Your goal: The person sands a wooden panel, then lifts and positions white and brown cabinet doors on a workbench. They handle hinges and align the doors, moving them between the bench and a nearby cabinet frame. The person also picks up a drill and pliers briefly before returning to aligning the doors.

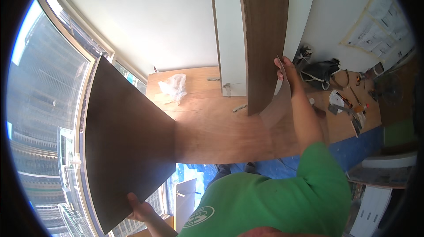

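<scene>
My left hand (139, 208) grips the lower edge of a large dark brown panel (126, 144), thumb on its face. The panel stands tilted at the left, beside the window, with one corner over the wooden worktop (207, 139). My right hand (286, 67) is closed on the upper edge of a thin, bendy, greyish sheet (278, 106), whose lower part curves toward the worktop. What the sheet is made of I cannot tell. Just beyond that hand a narrow brown wood-grain board (265, 38) stands upright in front of a white door panel (229, 38).
A clear plastic bag (174, 87) and a loose metal hinge (239, 108) lie on the worktop. At its right are a black bag (321, 73) and several hand tools (349, 104). Blue sheeting (357, 150) covers the floor. Window panes (48, 95) rise at the left.
</scene>
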Demonstrator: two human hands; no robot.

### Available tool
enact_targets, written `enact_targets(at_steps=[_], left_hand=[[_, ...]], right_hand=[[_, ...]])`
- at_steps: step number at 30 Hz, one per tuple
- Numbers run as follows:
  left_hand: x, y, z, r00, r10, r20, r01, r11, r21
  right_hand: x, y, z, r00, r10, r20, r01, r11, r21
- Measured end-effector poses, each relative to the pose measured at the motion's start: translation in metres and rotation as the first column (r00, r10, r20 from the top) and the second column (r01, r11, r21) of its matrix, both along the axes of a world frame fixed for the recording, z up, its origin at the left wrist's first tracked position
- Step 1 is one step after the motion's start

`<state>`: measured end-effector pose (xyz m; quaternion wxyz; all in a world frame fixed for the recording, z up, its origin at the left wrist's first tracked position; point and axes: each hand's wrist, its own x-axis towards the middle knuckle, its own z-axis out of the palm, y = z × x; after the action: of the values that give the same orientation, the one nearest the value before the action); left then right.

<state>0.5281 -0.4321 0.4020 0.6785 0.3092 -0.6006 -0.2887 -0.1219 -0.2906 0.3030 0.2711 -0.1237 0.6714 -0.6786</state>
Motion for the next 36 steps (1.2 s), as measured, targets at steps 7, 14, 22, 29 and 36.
enact_targets(at_steps=[7, 14, 22, 29, 36], left_hand=[[-0.006, 0.004, -0.004, 0.999, -0.045, -0.015, 0.045, 0.999, -0.020], [-0.003, 0.004, -0.006, 0.999, -0.019, -0.026, 0.018, 1.000, -0.025], [0.006, -0.001, 0.002, 1.000, -0.018, 0.012, 0.018, 1.000, -0.006], [-0.004, 0.000, 0.012, 0.999, 0.003, -0.040, -0.002, 1.000, 0.029], [-0.009, 0.004, 0.012, 0.998, 0.052, -0.046, -0.052, 0.999, 0.011]], right_hand=[[-0.014, 0.019, -0.025, 1.000, -0.026, -0.009, 0.025, 0.999, -0.043], [-0.009, 0.045, -0.021, 0.998, -0.061, -0.002, 0.060, 0.991, -0.118], [0.008, 0.032, -0.009, 0.994, -0.108, -0.011, 0.107, 0.993, -0.047], [0.005, 0.021, -0.010, 0.994, -0.107, 0.031, 0.107, 0.994, -0.024], [0.016, 0.031, -0.001, 0.994, -0.106, -0.038, 0.108, 0.992, 0.070]])
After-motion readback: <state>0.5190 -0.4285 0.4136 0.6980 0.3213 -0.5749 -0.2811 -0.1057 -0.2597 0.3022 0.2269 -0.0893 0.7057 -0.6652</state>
